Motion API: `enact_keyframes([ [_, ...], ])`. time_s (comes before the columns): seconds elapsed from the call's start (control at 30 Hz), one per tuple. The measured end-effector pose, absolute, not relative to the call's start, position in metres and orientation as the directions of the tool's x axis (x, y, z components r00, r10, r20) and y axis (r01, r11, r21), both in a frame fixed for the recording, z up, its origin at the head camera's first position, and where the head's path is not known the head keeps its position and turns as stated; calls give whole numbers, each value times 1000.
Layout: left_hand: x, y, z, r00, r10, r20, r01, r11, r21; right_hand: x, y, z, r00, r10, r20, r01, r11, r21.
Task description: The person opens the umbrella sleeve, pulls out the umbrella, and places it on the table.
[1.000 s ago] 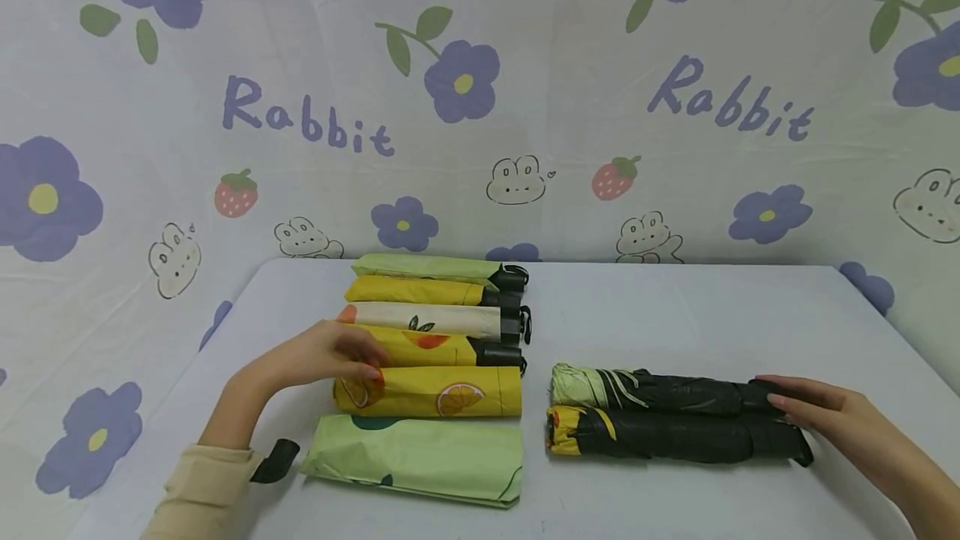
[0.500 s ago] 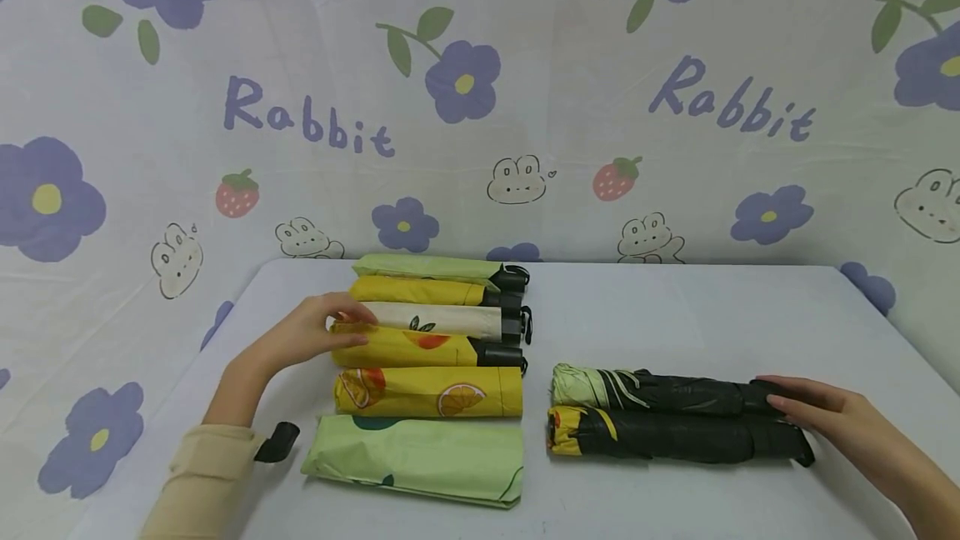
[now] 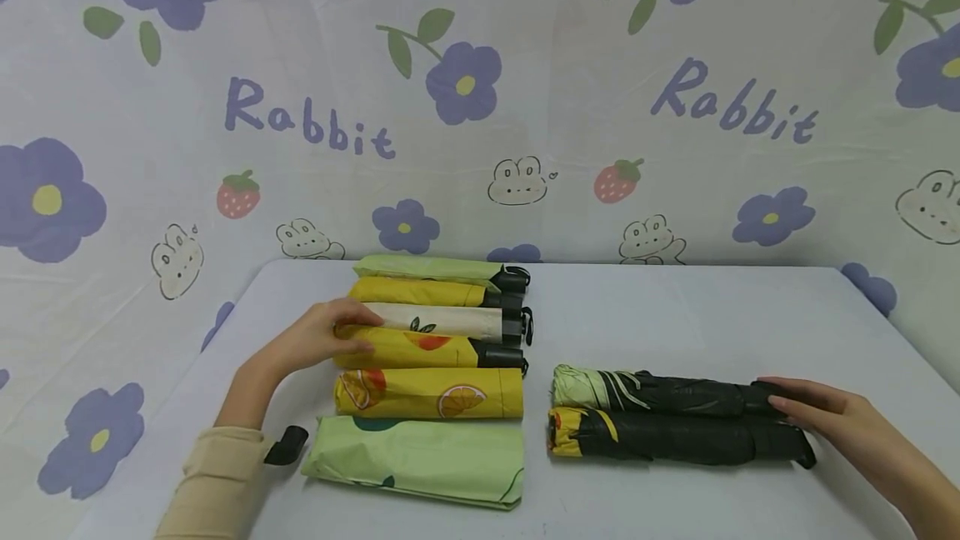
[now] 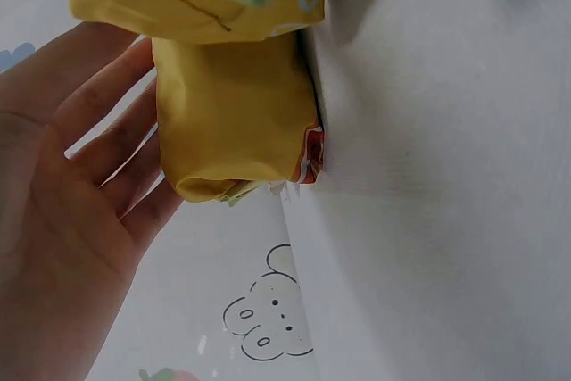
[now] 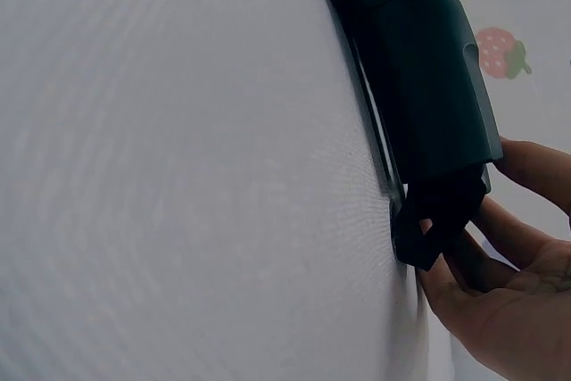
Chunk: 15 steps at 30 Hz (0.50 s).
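Six folded umbrellas lie side by side on the left of the white table. My left hand rests with nearly straight fingers against the left end of the yellow fruit-print umbrella, fourth from the back. In the left wrist view the left hand lies flat beside that yellow umbrella's end. On the right lie two black umbrellas, one with a green tip and one with a yellow tip. My right hand rests on their handle ends, its fingers touching the black handle.
The left row, back to front: green, yellow, cream, then the orange-slice yellow umbrella and a wide light green one. A flower-print cloth hangs behind. A black strap sits at my left wrist.
My left hand has moved from the orange-slice umbrella back to the end of the yellow fruit-print one behind it. The right hand has stayed on the black umbrellas.
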<state>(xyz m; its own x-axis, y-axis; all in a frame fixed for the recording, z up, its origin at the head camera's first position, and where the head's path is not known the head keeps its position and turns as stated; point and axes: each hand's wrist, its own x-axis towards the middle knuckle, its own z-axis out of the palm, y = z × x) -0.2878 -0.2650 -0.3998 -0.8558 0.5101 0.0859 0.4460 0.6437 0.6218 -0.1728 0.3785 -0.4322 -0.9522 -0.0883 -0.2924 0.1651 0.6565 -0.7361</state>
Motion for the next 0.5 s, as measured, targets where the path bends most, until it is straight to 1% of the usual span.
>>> enact_keyframes([
  [0.13, -287, -265, -401, -861, 504, 63, 433, 665, 609, -172, 378, -434, -956, -88, -278, 161, 636, -755],
  [0.3, -286, -266, -403, -863, 504, 48, 425, 670, 609, -173, 378, -434, -954, -73, -292, 184, 627, -757],
  [0.5, -284, -264, -401, -858, 512, 46, 436, 679, 591, -171, 375, -431, -964, -65, -256, 167, 600, -783],
])
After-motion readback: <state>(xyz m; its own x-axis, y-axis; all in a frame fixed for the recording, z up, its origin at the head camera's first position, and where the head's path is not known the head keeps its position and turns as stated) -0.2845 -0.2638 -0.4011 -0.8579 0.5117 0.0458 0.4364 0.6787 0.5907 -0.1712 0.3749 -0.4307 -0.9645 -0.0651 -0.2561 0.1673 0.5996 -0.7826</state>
